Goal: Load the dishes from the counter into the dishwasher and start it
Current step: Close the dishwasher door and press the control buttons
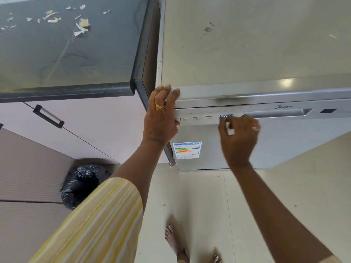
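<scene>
The silver dishwasher point(284, 141) stands with its door closed. Its control panel point(197, 118) shows three buttons and a lit blue display point(225, 116). My left hand point(161, 118) rests on the machine's top left corner, fingers straight over the top edge and thumb at the panel's left end. My right hand point(239, 137) is at the panel just right of the display, blurred, with fingers curled and nothing held. No dishes are visible.
The dark counter point(66, 54) to the left carries scattered pale scraps point(81, 27). Below it are a cupboard door with a black handle point(48, 116) and a bin lined with a black bag point(83, 183). My bare feet point(176, 243) stand on the tiled floor.
</scene>
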A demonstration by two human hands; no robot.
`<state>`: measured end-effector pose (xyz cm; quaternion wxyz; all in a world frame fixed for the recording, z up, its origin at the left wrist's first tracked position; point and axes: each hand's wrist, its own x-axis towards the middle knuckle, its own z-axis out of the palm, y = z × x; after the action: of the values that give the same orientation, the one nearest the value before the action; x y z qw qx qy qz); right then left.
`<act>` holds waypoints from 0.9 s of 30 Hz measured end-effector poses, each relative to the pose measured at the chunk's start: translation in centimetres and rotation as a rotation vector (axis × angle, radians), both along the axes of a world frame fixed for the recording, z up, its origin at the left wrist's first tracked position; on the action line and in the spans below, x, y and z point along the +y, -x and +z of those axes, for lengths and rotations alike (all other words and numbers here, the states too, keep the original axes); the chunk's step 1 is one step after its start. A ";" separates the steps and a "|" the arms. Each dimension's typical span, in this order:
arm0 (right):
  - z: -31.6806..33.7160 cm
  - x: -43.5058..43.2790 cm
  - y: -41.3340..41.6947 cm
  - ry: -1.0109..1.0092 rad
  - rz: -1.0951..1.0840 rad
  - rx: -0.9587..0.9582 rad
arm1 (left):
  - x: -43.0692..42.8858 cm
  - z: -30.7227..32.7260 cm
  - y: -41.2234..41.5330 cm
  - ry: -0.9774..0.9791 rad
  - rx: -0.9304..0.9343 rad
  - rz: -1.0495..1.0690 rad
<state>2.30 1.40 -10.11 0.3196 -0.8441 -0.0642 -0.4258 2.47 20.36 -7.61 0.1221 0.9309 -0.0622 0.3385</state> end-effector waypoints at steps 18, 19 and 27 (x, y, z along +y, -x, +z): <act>1.3 -5.3 -7.3 0.311 -0.080 -0.244 | -0.2 0.2 0.1 0.008 0.100 0.062; 1.3 -5.3 -7.3 0.306 -0.081 -0.243 | -0.2 0.2 0.2 0.008 0.105 0.063; 1.4 -5.3 -7.4 0.279 -0.087 -0.271 | -0.4 0.4 0.3 0.008 0.089 0.062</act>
<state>9.71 -3.88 -8.71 0.1692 -0.8172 -0.1285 -0.5358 2.13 19.99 -7.21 0.1179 0.9461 -0.0264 0.3006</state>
